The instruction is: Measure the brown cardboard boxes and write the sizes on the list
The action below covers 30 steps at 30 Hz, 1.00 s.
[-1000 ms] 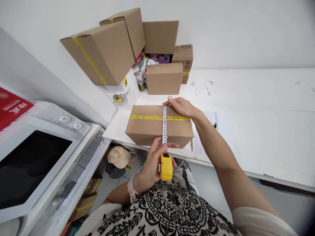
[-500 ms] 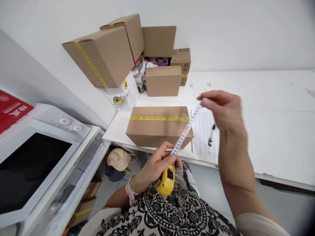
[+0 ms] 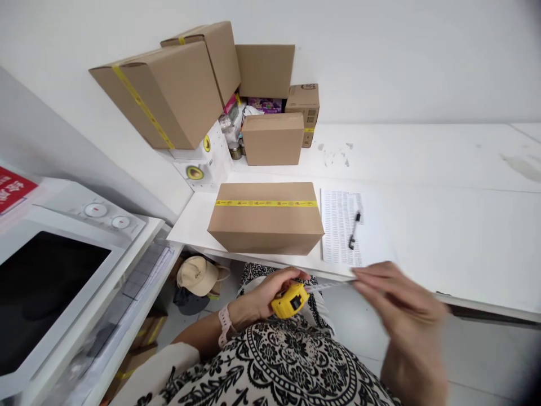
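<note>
A brown cardboard box (image 3: 265, 219) sealed with a yellow tape strip lies at the near edge of the white table (image 3: 443, 214). My left hand (image 3: 266, 296) is below the table edge, closed round a yellow tape measure (image 3: 289, 301). A short length of its blade runs right to my right hand (image 3: 401, 301), which is blurred by motion and pinches the blade's end. Both hands are in front of the box and clear of it. A printed sheet (image 3: 343, 226) with a black pen (image 3: 353, 232) on it lies right of the box.
Several cardboard boxes (image 3: 169, 93) are stacked against the wall at the back left, with a smaller box (image 3: 273, 139) in front and a white avocado-print carton (image 3: 203, 163). A white appliance with a dark panel (image 3: 51, 282) stands at left. A beige cap (image 3: 198, 274) lies under the table.
The tape measure lay stretched across the box top. My right hand lifted the blade's end off the box and swung it down to the right, and the blade has shortened. My left hand lowered the case.
</note>
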Available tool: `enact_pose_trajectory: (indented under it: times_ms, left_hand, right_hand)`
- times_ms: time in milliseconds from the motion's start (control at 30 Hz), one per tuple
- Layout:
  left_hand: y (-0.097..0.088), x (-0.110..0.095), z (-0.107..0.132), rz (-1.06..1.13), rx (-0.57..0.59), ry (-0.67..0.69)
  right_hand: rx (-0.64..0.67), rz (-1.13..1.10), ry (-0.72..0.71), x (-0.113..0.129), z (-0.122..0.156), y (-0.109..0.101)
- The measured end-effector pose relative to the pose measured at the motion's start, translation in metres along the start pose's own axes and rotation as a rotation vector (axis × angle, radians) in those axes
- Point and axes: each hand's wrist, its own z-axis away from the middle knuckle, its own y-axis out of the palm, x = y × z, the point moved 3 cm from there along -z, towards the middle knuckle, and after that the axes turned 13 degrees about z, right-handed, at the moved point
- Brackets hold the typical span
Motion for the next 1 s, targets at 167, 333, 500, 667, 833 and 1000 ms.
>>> enact_pose_trajectory:
  times_ms: [167,333,500,667,833,1000]
  left_hand:
    - [0.016,-0.015,-0.002,-0.006,-0.015,0.24]
    - [0.006,-0.03,-0.01,-0.169,-0.078,0.394]
    - [-0.015,-0.066,-0.044,-0.542,-0.325,0.701]
    - [-0.027,-0.12,-0.087,-0.842,-0.49,0.811]
    - [-0.027,-0.148,-0.117,-1.184,-0.59,0.784]
    - [-0.028,-0.153,-0.135,-1.386,-0.646,0.78]
  right_hand:
    - [0.093,-0.044,-0.099,0.017,0.008,0.062]
    - [-0.198,0.158,0.27,-0.047,0.01,0.041]
    - [-0.146,0.544,0.748,-0.145,-0.016,0.02]
    - [0.166,0.748,0.819,-0.188,-0.048,0.032]
    - [0.324,0.856,0.756,-0.193,-0.066,0.049]
    - [0.422,0.863,0.636,-0.204,-0.076,0.055]
